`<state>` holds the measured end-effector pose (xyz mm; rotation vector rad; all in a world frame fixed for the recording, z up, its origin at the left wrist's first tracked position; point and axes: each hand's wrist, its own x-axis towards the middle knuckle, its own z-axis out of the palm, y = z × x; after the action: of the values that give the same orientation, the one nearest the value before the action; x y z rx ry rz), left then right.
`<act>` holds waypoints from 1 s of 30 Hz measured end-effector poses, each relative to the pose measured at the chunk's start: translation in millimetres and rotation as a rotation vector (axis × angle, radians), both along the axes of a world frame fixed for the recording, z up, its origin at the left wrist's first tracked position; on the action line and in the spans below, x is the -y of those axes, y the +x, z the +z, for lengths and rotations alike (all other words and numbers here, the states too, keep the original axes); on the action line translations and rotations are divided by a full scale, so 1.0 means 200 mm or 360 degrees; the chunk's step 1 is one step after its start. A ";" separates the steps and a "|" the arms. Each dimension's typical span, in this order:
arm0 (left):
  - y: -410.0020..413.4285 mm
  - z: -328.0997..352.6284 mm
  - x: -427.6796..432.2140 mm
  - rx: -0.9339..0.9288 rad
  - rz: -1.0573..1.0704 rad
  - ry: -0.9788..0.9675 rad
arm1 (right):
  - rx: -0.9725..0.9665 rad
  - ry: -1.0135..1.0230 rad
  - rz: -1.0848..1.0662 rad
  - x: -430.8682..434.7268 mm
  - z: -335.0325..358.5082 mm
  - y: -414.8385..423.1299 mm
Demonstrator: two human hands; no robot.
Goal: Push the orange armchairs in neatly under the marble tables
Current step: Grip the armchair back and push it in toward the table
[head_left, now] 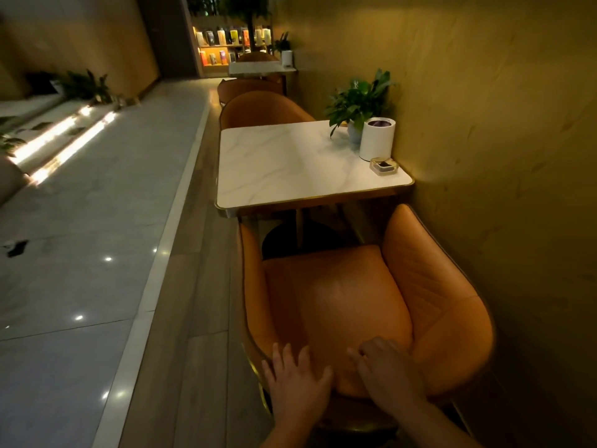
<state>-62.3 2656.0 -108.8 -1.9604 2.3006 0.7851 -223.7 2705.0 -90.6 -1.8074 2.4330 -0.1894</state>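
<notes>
While you stand behind the near armchair (339, 302), both of your hands lie on the top of its backrest, apart from each other with a strip of orange upholstery between them. Your left hand (295, 379) rests flat, fingers straight and spread, at the left part of the backrest. Your right hand (386, 373) sits nearer the middle, its fingers bent over the rim toward the seat.

Position of the near armchair:
- It faces the marble table (290, 176) squarely.
- The front ends of its two arms reach the table's near edge; the seat cushion lies outside the tabletop outline.
- Its right arm stands just beside the wall (484, 124).

Items on the marble table, all at the wall side:
- a potted plant (358, 101) at the far corner;
- a white cylinder (376, 139) touching or just beside the pot;
- a small square ashtray (383, 165) near the near corner.

Beyond the table, a second armchair (265, 108) stands with its back close to the far edge. A third armchair (248, 87) stands behind it, facing a far table (258, 67).
</notes>
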 end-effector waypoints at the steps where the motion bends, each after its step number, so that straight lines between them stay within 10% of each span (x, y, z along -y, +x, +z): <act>1: 0.00 0.00 0.01 -0.0014 -0.0016 0.0028 | -0.0047 0.0010 -0.0002 0.01 -0.02 0.03; 9: -0.03 -0.02 0.08 0.0013 -0.0103 0.0036 | -0.0278 0.0012 -0.0164 0.06 -0.07 0.08; 30: 0.01 0.11 0.14 0.0034 -0.0178 0.0143 | 0.0354 0.0295 -0.0089 0.07 0.07 -0.12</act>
<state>-59.8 2628.3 -87.5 -1.7779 2.2965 0.8375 -247.9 2690.4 -77.0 -1.5536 2.2661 -0.1542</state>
